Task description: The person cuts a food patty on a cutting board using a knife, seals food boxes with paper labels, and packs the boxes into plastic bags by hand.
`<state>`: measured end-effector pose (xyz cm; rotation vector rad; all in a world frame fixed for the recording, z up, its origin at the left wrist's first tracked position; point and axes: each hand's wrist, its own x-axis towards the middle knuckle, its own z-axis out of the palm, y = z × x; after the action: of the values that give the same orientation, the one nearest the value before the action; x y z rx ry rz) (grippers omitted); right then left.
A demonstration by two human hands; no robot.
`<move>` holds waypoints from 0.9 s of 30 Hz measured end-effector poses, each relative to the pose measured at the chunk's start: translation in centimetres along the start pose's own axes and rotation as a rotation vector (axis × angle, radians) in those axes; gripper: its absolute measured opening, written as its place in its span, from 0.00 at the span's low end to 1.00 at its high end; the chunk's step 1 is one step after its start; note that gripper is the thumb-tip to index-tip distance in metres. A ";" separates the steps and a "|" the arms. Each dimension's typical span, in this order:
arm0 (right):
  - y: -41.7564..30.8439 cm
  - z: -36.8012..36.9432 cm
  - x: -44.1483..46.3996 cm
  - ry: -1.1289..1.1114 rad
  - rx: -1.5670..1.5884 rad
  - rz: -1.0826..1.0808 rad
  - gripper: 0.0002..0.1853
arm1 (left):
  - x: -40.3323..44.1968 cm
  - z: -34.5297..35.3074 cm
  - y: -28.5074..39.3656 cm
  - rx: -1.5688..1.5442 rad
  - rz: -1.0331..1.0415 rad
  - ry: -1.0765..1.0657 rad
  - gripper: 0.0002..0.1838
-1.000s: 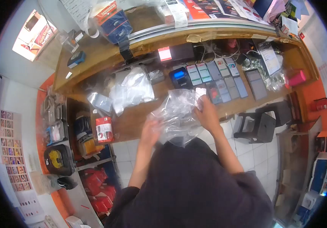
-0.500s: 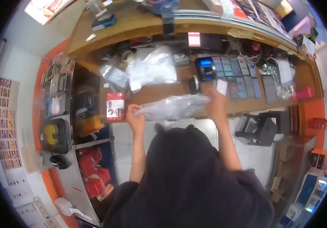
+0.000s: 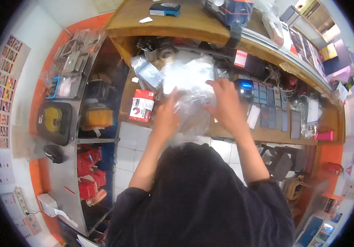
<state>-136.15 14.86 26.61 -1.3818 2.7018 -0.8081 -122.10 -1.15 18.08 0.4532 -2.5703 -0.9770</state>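
Note:
A crumpled clear plastic bag [image 3: 191,117] lies between my hands at the counter's front edge, its outline blurred. My left hand [image 3: 166,119] is closed on the bag's left side, though its fingertips are smeared. On the other side, my right hand [image 3: 228,103] is spread, thumb apart from the fingers, beside the bag's upper right. Just beyond are white plastic-wrapped packs [image 3: 189,74], partly covered by the bag and my fingers. A red and white box [image 3: 142,106] stands left of my left hand.
A small device with a lit blue screen [image 3: 245,87] sits right of my right hand, near rows of phones [image 3: 269,96]. A raised wooden shelf [image 3: 177,26] runs behind. At left is a metal rack [image 3: 76,152]; a dark stool [image 3: 282,160] stands below the counter.
My hands have come closer together and moved farther over the counter. The bag, stretched flat between them before, is now bunched up. My right hand has spread its fingers. The view has shifted.

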 end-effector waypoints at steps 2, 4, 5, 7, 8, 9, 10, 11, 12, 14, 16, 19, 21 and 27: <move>-3.3 1.8 0.4 0.160 0.213 -0.184 0.20 | 0.3 -1.7 -0.9 -0.278 -0.226 0.014 0.41; -1.9 8.7 0.6 -0.230 0.238 -0.140 0.19 | 0.1 -3.1 -1.2 -0.654 -0.298 0.014 0.41; -1.3 12.1 0.8 -0.441 0.286 -0.054 0.19 | 0.0 -4.1 -1.1 -1.029 -0.362 0.014 0.41; 1.0 18.9 -0.3 -0.656 0.334 0.038 0.20 | -2.7 -9.2 1.3 -1.206 -0.396 -0.242 0.28; 2.2 22.5 -2.0 -0.422 0.184 -0.132 0.22 | -4.2 -10.3 0.2 -1.192 -0.362 -0.308 0.25; 2.6 24.4 -2.5 -0.186 0.033 -0.301 0.24 | -5.7 -11.5 -1.0 -1.177 -0.326 -0.373 0.23; -2.3 18.1 -0.5 -0.583 0.107 0.337 0.29 | -6.8 -11.6 -3.0 -1.142 -0.156 -0.475 0.20; -1.2 19.9 -2.0 -0.677 -0.182 0.172 0.30 | -7.6 -11.1 -4.6 -1.099 0.010 -0.574 0.18; -1.0 19.1 -2.5 -0.815 -0.246 0.127 0.31 | -7.9 -10.4 -5.9 -1.106 -0.005 -0.563 0.18; -2.0 14.7 -1.7 -1.143 -0.142 0.139 0.31 | -9.2 -8.5 -8.4 0.197 -0.304 0.014 0.24; 0.9 16.0 -4.0 -1.240 -0.203 -0.080 0.25 | -11.1 -2.6 -12.6 0.292 -0.421 -0.060 0.27; 3.8 17.3 -3.3 -0.996 -0.337 -0.207 0.20 | -10.9 2.2 -14.4 0.345 -0.633 -0.277 0.33; 3.1 16.0 1.8 -1.222 0.081 -0.245 0.19 | -10.2 3.0 -13.5 0.184 -0.723 -0.296 0.32; -7.6 21.3 13.2 -0.983 0.062 -0.592 0.23 | -9.5 4.6 -13.7 -0.238 -0.610 -0.404 0.38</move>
<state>-133.66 -8.20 14.51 -1.8980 1.5382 -0.0960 -113.33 -4.31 3.51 1.1082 -2.6481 -1.7099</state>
